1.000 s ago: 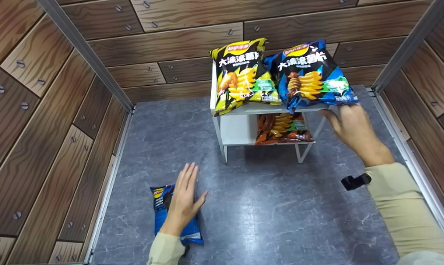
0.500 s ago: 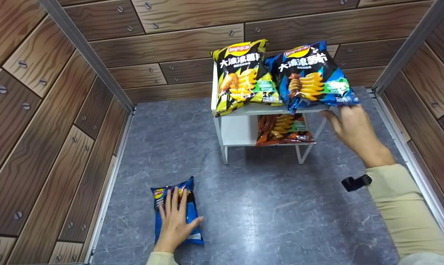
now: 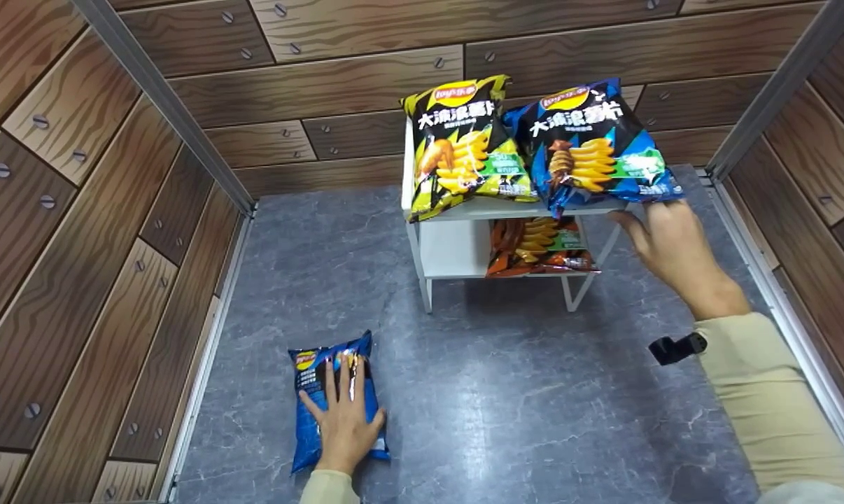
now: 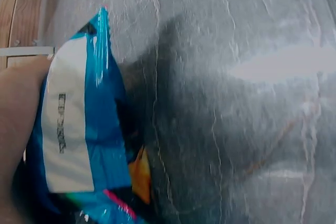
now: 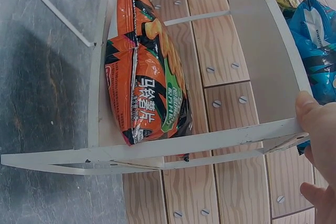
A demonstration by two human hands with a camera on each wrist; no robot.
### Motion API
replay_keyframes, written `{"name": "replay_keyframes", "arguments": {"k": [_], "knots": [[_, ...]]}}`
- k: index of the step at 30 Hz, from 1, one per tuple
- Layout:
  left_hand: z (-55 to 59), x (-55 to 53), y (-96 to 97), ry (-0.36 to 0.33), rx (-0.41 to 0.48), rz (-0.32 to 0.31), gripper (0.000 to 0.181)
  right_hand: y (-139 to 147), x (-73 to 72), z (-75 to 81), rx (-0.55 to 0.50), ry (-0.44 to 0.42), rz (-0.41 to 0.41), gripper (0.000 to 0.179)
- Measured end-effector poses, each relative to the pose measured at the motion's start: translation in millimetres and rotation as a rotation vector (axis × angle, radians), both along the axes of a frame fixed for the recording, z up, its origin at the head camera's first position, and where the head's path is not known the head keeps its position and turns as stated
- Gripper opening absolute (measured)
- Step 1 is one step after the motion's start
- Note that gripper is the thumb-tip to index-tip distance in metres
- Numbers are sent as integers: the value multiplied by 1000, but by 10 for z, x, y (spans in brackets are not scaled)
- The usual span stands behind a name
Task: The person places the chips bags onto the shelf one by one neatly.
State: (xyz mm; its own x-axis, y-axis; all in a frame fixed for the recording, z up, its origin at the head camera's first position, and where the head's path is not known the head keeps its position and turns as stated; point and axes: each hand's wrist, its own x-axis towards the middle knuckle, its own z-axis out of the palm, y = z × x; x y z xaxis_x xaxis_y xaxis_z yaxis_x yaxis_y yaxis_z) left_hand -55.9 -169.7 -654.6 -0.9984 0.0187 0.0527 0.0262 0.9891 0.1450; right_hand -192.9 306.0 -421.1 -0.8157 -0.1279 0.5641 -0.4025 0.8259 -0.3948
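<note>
In the head view my left hand point(image 3: 348, 427) lies with fingers spread over a blue chip bag point(image 3: 306, 441) on the grey floor. The left wrist view has the same chip bag point(image 4: 105, 119) beside part of the hand point(image 4: 18, 119); the fingertips are hidden there. My right hand point(image 3: 681, 252) holds the front right corner of a white two-tier rack point(image 3: 478, 206). Its thumb sits on the corner in the right wrist view, where the hand point(image 5: 323, 135) is partly cut off.
A yellow chip bag point(image 3: 457, 154) and another blue chip bag point(image 3: 583, 154) lie on the rack's top tier. Below them is an orange chip bag point(image 3: 534, 245). Wood-patterned walls point(image 3: 345, 91) enclose the floor point(image 3: 464, 392).
My left hand has come down and back from above the blue bag and now rests spread on it. The bag has shifted slightly. My right hand stays at the rack's corner.
</note>
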Motion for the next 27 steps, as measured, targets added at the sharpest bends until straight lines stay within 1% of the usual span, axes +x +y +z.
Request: {"name": "replay_keyframes", "arguments": {"k": [2, 5, 9, 11, 15, 17, 22, 25, 27], "knots": [[-8, -18, 20, 16, -27, 5, 101, -4, 5, 1, 0, 1, -2, 38], [-17, -41, 44, 10, -44, 13, 95, -6, 3, 0, 6, 1, -4, 39], [-19, -65, 53, -3, -24, 21, 85, -10, 8, 4, 5, -7, -10, 39], [-11, -76, 49, 2, -4, 25, 80, -13, 9, 9, 5, -11, -13, 40], [41, -99, 38, 13, 28, 35, 71, -8, 13, 9, 4, -13, -19, 39], [77, -116, 32, 20, 43, 34, 73, -4, 15, 6, 1, -10, -20, 38], [170, -159, 5, 41, 83, 13, 83, 5, 9, -1, -1, -10, -18, 39], [218, -172, -30, 73, 144, -2, 84, 2, 2, -4, -5, -4, -10, 39], [255, -183, -54, 96, 198, -7, 80, -3, 1, -10, -14, 3, -4, 38]]}}
